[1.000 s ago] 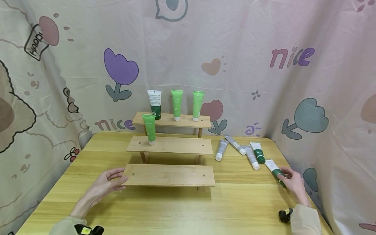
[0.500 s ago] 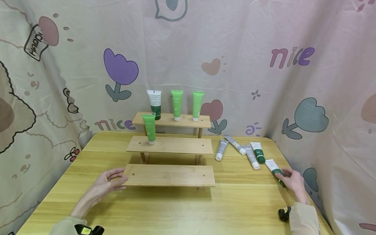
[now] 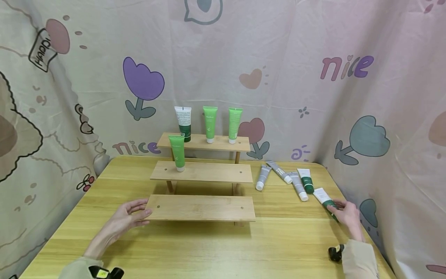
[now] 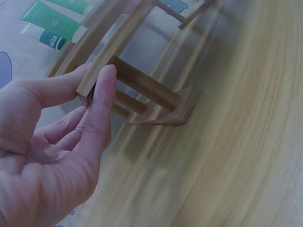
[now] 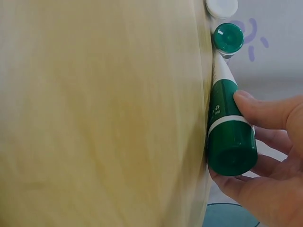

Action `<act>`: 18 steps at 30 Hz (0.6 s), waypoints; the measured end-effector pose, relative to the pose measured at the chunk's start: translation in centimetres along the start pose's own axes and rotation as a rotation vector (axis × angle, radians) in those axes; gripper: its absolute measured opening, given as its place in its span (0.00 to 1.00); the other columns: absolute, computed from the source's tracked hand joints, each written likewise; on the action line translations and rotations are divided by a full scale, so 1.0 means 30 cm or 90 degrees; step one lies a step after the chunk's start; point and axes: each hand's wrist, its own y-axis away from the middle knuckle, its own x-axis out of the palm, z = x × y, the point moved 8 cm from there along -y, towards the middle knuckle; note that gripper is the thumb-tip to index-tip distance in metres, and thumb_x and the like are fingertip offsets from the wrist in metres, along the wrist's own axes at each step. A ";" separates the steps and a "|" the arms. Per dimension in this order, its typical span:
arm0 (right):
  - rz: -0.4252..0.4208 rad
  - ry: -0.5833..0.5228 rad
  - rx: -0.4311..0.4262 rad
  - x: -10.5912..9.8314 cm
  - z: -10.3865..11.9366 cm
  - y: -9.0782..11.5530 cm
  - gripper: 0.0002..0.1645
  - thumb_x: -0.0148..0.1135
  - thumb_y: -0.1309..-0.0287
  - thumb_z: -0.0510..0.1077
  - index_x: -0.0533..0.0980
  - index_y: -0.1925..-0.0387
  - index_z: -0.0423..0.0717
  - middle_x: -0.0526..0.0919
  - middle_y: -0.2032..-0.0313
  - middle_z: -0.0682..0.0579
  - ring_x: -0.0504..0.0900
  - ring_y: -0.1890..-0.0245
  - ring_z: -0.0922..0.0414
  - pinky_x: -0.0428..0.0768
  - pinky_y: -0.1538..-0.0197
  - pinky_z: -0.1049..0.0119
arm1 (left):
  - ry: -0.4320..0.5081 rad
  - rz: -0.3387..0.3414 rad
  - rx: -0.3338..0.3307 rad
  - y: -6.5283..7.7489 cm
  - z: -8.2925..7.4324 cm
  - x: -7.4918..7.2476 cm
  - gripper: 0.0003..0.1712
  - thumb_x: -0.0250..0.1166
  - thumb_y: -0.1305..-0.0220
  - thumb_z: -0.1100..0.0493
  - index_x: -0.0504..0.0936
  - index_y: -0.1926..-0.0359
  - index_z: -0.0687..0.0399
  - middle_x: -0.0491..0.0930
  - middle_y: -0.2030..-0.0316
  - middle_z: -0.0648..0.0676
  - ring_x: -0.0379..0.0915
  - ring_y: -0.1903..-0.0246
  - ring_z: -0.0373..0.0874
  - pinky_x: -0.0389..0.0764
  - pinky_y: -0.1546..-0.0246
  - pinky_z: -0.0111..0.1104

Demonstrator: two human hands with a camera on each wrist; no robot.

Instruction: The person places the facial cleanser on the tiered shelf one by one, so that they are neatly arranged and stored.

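Pale cloth printed with tulips, hearts and lettering (image 3: 146, 42) hangs behind a wooden table (image 3: 216, 255). At the left, a person's left hand (image 3: 127, 217) pinches the near left end of a three-tier wooden rack (image 3: 201, 208), its thumb and fingers on opposite faces of the lowest board. On the middle board, toward its left end, a light green tube (image 3: 177, 151) stands upright on its white cap. Along the top board, from the left, stand a white-and-dark-green tube (image 3: 183, 117) and two bright green tubes (image 3: 210, 123), all cap down and spaced apart. Right of the rack, three grey tubes (image 3: 263, 177) lie on the table at differing angles, with a smaller white-and-green tube (image 3: 305, 181) beside the rightmost. Farthest right, near the table's edge, a green-capped tube (image 3: 324, 197) lies aslant, cap toward the person; whether its white end touches its neighbour cannot be told. Clamped about its green part is the right hand (image 3: 346, 215), thumb on one side and fingers on the other.
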 end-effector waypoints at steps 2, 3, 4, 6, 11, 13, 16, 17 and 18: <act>-0.007 -0.003 0.002 -0.002 0.002 0.004 0.29 0.61 0.36 0.41 0.71 0.40 0.24 0.74 0.42 0.24 0.73 0.43 0.29 0.70 0.40 0.33 | 0.001 0.002 0.001 0.001 -0.001 0.000 0.45 0.61 0.28 0.62 0.44 0.26 0.81 0.66 0.44 0.61 0.79 0.54 0.35 0.89 0.47 0.35; -0.011 -0.006 0.003 -0.005 0.003 0.006 0.29 0.60 0.36 0.41 0.71 0.40 0.25 0.74 0.42 0.24 0.73 0.43 0.29 0.70 0.41 0.33 | 0.002 0.003 0.002 0.001 -0.001 0.001 0.45 0.61 0.28 0.62 0.44 0.26 0.81 0.66 0.44 0.60 0.79 0.54 0.35 0.89 0.47 0.35; -0.016 -0.008 0.003 -0.007 0.005 0.009 0.29 0.60 0.36 0.41 0.71 0.40 0.25 0.74 0.42 0.24 0.73 0.43 0.29 0.70 0.41 0.33 | 0.002 0.003 0.003 0.001 -0.002 0.001 0.45 0.61 0.28 0.62 0.44 0.26 0.81 0.66 0.45 0.60 0.79 0.54 0.35 0.89 0.47 0.35; -0.025 -0.015 0.002 -0.013 0.009 0.015 0.29 0.60 0.36 0.41 0.71 0.39 0.26 0.74 0.41 0.24 0.73 0.43 0.29 0.70 0.41 0.33 | 0.002 0.004 0.005 0.001 -0.004 0.001 0.45 0.61 0.28 0.62 0.44 0.26 0.81 0.66 0.45 0.60 0.79 0.54 0.35 0.90 0.47 0.35; -0.048 -0.035 -0.009 -0.025 0.017 0.026 0.27 0.60 0.35 0.40 0.71 0.39 0.28 0.73 0.41 0.24 0.74 0.44 0.30 0.73 0.44 0.37 | 0.002 -0.001 0.008 0.000 -0.007 0.000 0.45 0.61 0.28 0.62 0.44 0.27 0.81 0.66 0.44 0.60 0.79 0.54 0.34 0.90 0.48 0.35; -0.060 -0.037 -0.013 -0.029 0.019 0.027 0.27 0.61 0.35 0.39 0.72 0.39 0.29 0.74 0.41 0.25 0.75 0.46 0.32 0.75 0.48 0.43 | 0.002 -0.002 0.008 0.000 -0.007 0.001 0.45 0.61 0.28 0.62 0.45 0.27 0.82 0.66 0.44 0.60 0.78 0.54 0.34 0.90 0.48 0.35; -0.076 -0.040 -0.014 -0.033 0.022 0.025 0.26 0.62 0.35 0.39 0.73 0.39 0.31 0.76 0.41 0.27 0.77 0.48 0.35 0.74 0.54 0.55 | 0.000 -0.001 0.007 0.001 -0.008 0.001 0.45 0.61 0.27 0.61 0.45 0.27 0.81 0.66 0.44 0.60 0.79 0.54 0.35 0.90 0.48 0.35; -0.080 -0.041 -0.015 -0.034 0.024 0.024 0.26 0.62 0.35 0.39 0.74 0.39 0.31 0.76 0.41 0.28 0.77 0.48 0.36 0.73 0.56 0.58 | 0.000 0.001 0.006 0.001 -0.007 0.002 0.45 0.61 0.27 0.61 0.44 0.27 0.81 0.66 0.44 0.60 0.79 0.54 0.35 0.90 0.48 0.36; -0.082 -0.044 -0.014 -0.034 0.026 0.023 0.26 0.62 0.35 0.40 0.73 0.38 0.32 0.76 0.41 0.28 0.77 0.48 0.36 0.72 0.56 0.60 | 0.000 0.001 0.006 0.001 -0.007 0.002 0.45 0.61 0.27 0.61 0.44 0.27 0.81 0.66 0.44 0.60 0.79 0.54 0.35 0.90 0.48 0.36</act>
